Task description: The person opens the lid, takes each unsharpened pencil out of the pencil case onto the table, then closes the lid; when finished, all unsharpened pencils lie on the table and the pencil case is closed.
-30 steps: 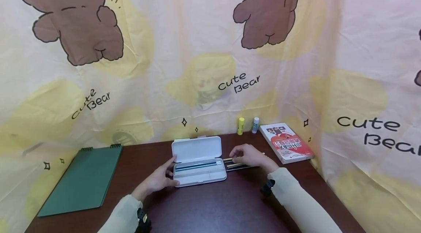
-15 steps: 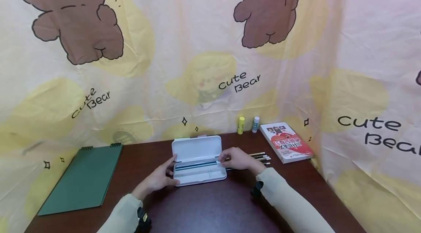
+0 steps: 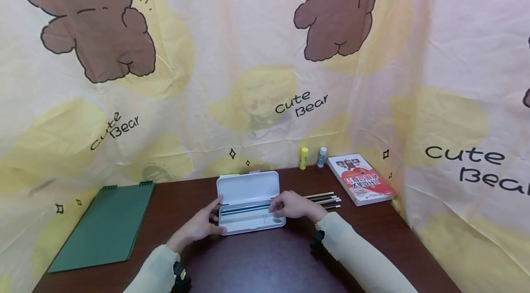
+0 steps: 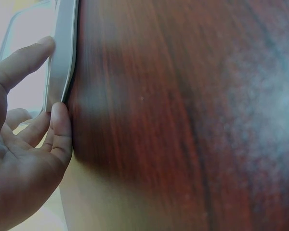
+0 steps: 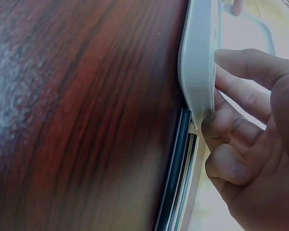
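A white pencil case [image 3: 248,188] lies on the dark wooden table with its lid raised at the back. Blue-green pencils [image 3: 244,210] lie lengthwise in its rear compartment. My left hand [image 3: 196,223] grips the case's left end, thumb on the front rim and fingers bent around the end in the left wrist view. Over the right end is my right hand [image 3: 291,204], its fingers bent down into the case and hiding the pencil ends; I cannot tell whether they pinch a pencil. Several more pencils [image 3: 331,198] with white ends lie on the table, partly behind that hand.
A green spiral pad [image 3: 103,226] lies at the left. Along the back stand a yellow glue stick [image 3: 303,158] and a white-and-blue one [image 3: 321,157]. A red-and-white book [image 3: 360,180] lies at the back right, near the bear-print cloth [image 3: 248,77].
My right hand has moved left from the loose pencils to the inside of the case's right end, uncovering their white ends. My left hand has stayed on the case.
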`<state>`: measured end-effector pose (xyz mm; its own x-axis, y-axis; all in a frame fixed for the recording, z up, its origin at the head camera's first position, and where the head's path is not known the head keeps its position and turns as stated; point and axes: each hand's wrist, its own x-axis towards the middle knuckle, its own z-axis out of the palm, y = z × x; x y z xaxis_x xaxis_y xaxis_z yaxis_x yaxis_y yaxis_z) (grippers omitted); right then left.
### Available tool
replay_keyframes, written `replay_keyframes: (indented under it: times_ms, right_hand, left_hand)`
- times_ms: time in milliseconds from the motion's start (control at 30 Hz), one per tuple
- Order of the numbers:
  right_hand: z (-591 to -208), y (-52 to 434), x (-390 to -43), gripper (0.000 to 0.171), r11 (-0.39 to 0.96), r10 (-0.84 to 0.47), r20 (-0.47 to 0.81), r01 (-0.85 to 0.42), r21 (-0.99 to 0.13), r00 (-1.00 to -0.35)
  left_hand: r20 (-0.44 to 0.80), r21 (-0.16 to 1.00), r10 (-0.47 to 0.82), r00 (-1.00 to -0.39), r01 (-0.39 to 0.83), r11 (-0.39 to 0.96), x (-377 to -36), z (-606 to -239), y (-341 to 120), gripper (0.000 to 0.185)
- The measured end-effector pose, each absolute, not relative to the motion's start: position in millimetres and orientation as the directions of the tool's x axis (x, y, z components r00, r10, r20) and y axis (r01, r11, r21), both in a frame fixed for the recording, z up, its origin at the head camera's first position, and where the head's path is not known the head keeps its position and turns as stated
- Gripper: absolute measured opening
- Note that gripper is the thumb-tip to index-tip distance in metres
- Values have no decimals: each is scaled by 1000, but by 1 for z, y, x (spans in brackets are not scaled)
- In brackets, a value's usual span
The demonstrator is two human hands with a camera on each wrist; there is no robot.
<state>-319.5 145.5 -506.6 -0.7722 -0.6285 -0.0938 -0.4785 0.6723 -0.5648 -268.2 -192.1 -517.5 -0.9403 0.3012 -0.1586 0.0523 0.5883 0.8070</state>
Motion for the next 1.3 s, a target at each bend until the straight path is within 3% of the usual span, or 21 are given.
replay_keyframes:
  times_ms: [733,1300]
  right_hand:
    - [-504,139,-319,13,694,-622,-118,-476,-540,-774]
    - [-499,138,-320,10,707,-595,-58,-488,-511,-802]
  left_hand:
    - [-166,809,290,-942,38,586,-266,-519,-193,104]
    - [-154,814,312,-938,59,578,-270,-520,-195,106]
